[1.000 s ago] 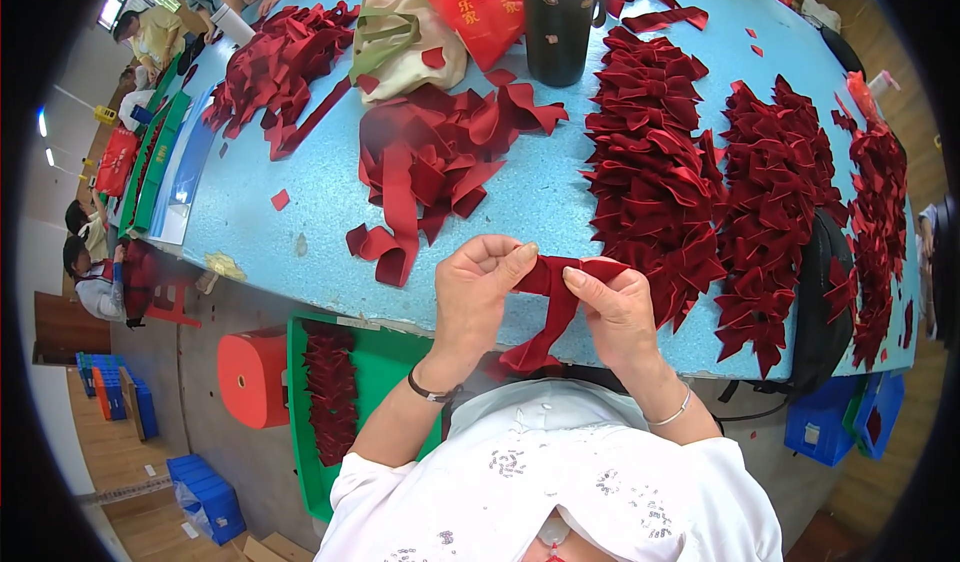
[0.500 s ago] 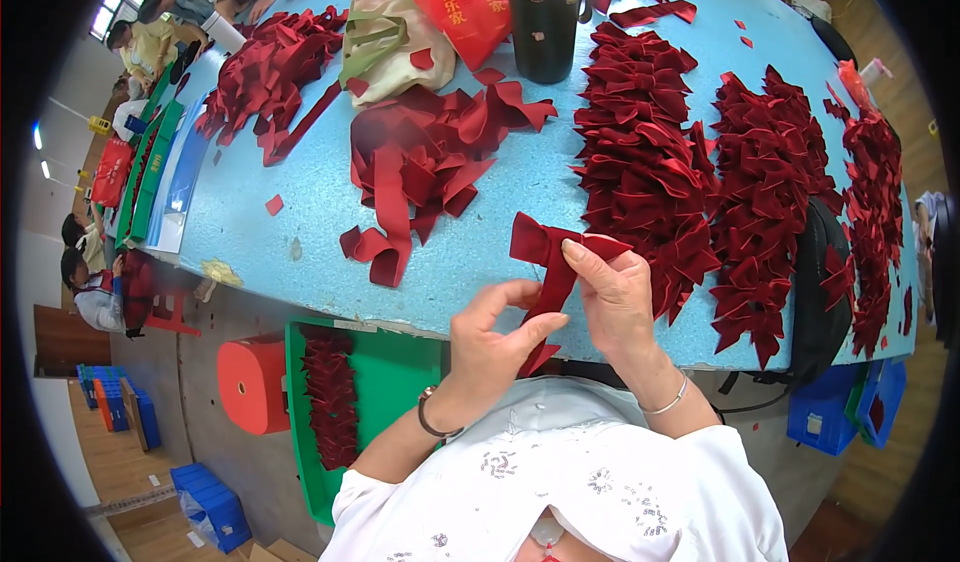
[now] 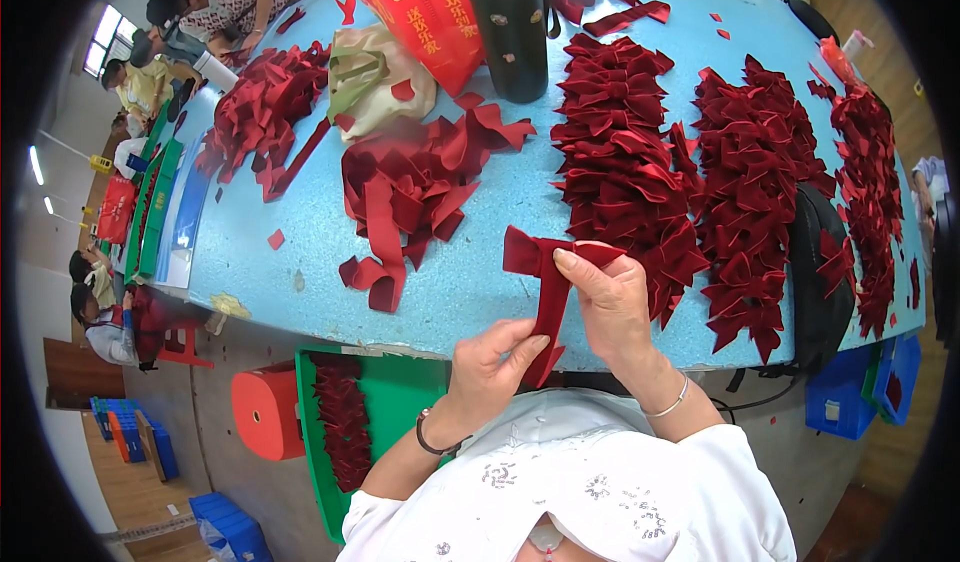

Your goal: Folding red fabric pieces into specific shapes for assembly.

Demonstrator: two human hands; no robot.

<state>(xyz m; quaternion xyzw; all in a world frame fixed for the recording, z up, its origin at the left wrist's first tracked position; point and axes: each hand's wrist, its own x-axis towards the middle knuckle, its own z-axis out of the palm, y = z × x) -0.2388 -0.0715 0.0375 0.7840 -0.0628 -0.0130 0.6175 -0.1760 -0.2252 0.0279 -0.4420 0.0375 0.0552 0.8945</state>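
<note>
Red ribbon strip (image 3: 548,292) held above the near edge of the blue desk (image 3: 300,212), folded over at its top. Right hand (image 3: 610,302) closed on the upper fold, thumb and fingers pinching it; left hand (image 3: 490,367) lower down, fingers closed on the strip's bottom end. Pile of loose ribbon pieces (image 3: 420,187) lies beyond the hands, rows of finished bows (image 3: 620,162) to the right.

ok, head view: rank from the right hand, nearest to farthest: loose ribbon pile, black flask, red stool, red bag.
From the right hand, which holds a folded red ribbon strip:
1. Loose ribbon pile, on the table, up and to its left.
2. Black flask, upright at the table's far side.
3 and 4. Red bag, beside the flask, and red stool, on the floor at lower left: too close to call.
</note>
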